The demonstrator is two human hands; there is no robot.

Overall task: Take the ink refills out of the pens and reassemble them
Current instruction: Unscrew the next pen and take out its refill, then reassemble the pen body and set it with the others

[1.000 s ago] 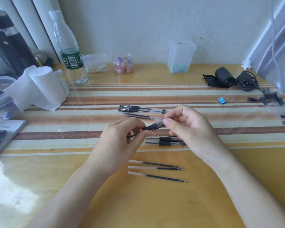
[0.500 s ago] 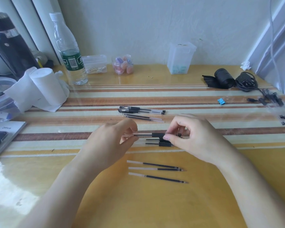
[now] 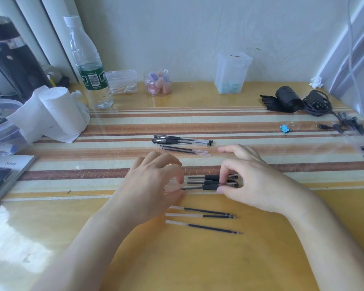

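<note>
Honestly, that pen barrel point(image 3: 208, 187) looks light and slick (probably rolls), so take the rubber grip: right hand point(image 3: 261, 185) pinches it there on the table point(image 3: 198, 259), left hand point(image 3: 153, 185) curls round its clear end.

The left hand point(image 3: 153, 185) and right hand point(image 3: 254, 185) are lowering the pen barrel point(image 3: 210, 187) from mid-air onto the table point(image 3: 198, 259), beside the two other barrels point(image 3: 212, 177).

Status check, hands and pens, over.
Right hand pinches nearest pen barrel at its black grip. Left hand at its clear end, hold unclear. Three refills loose in front, nothing blocking.
</note>
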